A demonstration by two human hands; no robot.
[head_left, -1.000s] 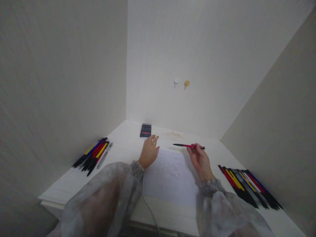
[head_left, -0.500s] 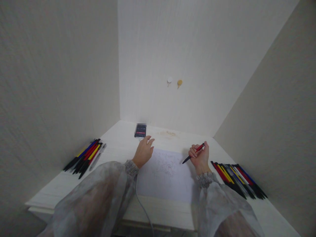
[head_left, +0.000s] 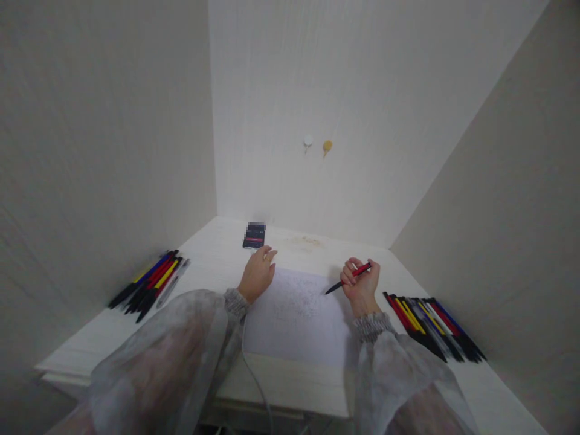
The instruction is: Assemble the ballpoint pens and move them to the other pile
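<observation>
My right hand (head_left: 360, 286) is closed around a red and black pen (head_left: 348, 278), its dark tip pointing left above the sheet's right side. A white sheet of paper (head_left: 290, 338) lies on the table, with faint marks across its upper middle. My left hand (head_left: 258, 272) is by the sheet's upper left corner, fingers loosely bent and apart, with nothing in it. Just beyond its fingertips lies a phone (head_left: 254, 236) with a lit screen. A pale cable (head_left: 254, 377) runs from near my left wrist over the table's front edge.
On the left lies a bundle of coloured pens (head_left: 151, 284); another row of pens (head_left: 432, 326) lies on the right. Walls close in the white table (head_left: 294, 386) on three sides. Two hooks, one white (head_left: 308, 142) and one yellow (head_left: 327, 147), are on the back wall.
The view has shifted slightly, so everything sits a little farther left and higher. The pen in my right hand has tilted flatter. My left hand has stayed by the sheet's corner.
</observation>
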